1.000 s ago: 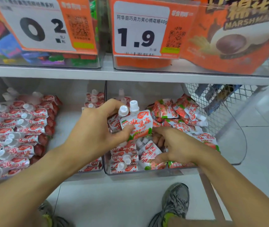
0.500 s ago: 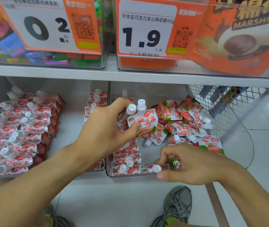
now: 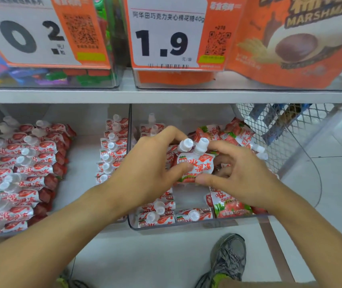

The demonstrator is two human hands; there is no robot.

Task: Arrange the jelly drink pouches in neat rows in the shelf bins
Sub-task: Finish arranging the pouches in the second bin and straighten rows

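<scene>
**Two pouches squared up before shelving**

Left hand (image 3: 145,169) thumb and fingers pinched two strawberry jelly pouches (image 3: 195,167) upright, caps together; right hand (image 3: 234,175) fingers curled at their right edge, likely aligning them. Below the fingers, a neat row (image 3: 157,213) in the clear bin (image 3: 197,224); behind, loose pouches (image 3: 234,134) unsorted.

Price tag (image 3: 166,36) above the hands reads "1.9"; left tag (image 3: 26,36) "0 2"; orange bag (image 3: 303,38) upper right "MARSHMA…"; held pouch (image 3: 195,166) "吸果冻".
</scene>
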